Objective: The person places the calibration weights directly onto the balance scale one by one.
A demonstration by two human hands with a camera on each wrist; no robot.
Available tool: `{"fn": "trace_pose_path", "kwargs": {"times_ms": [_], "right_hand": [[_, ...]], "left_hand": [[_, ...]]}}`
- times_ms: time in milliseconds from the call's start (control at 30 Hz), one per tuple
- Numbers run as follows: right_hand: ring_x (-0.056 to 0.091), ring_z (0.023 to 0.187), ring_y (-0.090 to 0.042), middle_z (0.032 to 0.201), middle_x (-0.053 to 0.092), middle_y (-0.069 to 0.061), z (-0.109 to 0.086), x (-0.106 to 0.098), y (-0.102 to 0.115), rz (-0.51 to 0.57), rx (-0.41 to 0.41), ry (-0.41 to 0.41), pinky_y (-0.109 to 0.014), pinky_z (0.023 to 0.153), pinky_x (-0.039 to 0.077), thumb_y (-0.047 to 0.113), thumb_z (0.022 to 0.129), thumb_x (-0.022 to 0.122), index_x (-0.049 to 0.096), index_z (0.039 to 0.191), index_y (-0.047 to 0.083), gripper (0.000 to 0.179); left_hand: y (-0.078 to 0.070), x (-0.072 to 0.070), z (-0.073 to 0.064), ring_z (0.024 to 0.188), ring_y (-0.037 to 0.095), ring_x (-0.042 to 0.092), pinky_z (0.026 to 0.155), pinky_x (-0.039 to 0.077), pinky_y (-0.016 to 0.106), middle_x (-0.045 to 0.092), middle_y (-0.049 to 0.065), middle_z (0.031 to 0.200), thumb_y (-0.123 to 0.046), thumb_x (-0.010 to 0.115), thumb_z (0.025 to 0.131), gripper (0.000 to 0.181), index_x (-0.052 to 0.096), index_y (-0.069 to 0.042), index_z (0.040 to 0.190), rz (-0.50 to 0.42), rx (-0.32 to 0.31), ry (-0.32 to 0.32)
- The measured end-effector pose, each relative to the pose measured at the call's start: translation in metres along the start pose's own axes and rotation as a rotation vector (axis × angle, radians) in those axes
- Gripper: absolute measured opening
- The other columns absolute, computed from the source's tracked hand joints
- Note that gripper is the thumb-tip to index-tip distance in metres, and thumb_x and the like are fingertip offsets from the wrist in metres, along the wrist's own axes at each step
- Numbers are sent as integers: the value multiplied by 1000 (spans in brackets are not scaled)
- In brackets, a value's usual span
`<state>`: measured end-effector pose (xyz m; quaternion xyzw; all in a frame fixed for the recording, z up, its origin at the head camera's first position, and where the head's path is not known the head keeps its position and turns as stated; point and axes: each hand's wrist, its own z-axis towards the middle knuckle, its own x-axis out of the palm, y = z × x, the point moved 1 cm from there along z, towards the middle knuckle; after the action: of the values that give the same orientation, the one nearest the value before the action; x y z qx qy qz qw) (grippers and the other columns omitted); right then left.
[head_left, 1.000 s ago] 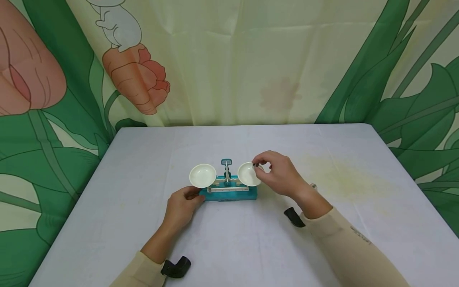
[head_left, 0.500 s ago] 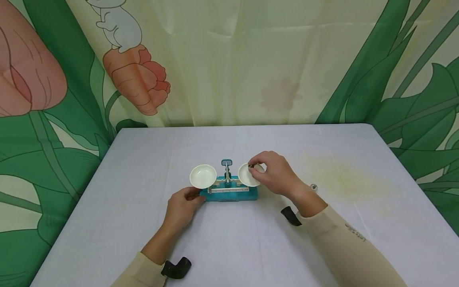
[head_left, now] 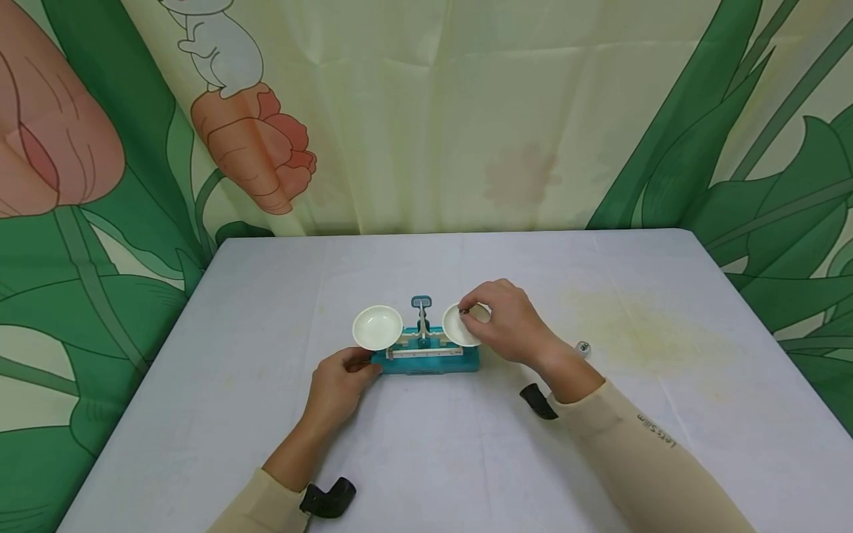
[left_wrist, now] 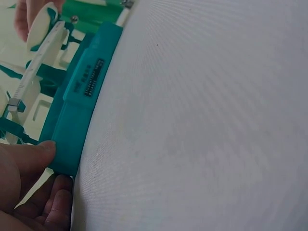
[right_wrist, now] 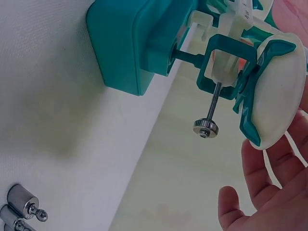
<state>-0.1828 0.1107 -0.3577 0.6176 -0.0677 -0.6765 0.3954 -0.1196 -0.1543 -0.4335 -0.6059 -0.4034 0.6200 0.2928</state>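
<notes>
A teal balance scale (head_left: 426,361) with two white pans stands on the table. My left hand (head_left: 338,381) holds the left end of its base. The left wrist view shows the thumb (left_wrist: 41,154) on the base's edge and the other fingers curled by its end. Over the right pan (head_left: 455,326), my right hand (head_left: 509,318) pinches a small dark metal weight (head_left: 464,312). From the right wrist, the tilted pan (right_wrist: 279,96) hides the weight, and some fingers show behind and below the pan. The left pan (head_left: 377,327) has nothing in it.
Small metal weights with knobs (right_wrist: 23,199) stand on the table, right of the scale; in the head view they show beside my right wrist as a small metal shape (head_left: 583,348). A white cloth (head_left: 426,459) covers the table. A printed curtain (head_left: 466,111) hangs behind.
My right hand has shifted a little left, bringing the small weight from the right pan's right side to over the pan. My left hand has stayed on the base.
</notes>
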Motion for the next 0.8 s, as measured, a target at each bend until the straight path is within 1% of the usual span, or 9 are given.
{"fn": "trace_pose_path", "kwargs": {"times_ms": [433,800], "right_hand": [[55,109,-30,110,70,-7,0,3,0,-2,3,16,-51,95,45,14,91,67,75,103,8,16],[55,114,-31,114,69,-9,-1,3,-1,-6,50,34,-51,97,47,15,92,67,74,106,7,18]], "left_hand": [[1,0,0,107,28,66,89,55,42,70,13,116,-12,73,90,37,67,2,123,-3,-16,8],[1,0,0,107,28,66,88,56,40,70,14,117,-12,73,90,38,66,2,124,3,-10,3]]}}
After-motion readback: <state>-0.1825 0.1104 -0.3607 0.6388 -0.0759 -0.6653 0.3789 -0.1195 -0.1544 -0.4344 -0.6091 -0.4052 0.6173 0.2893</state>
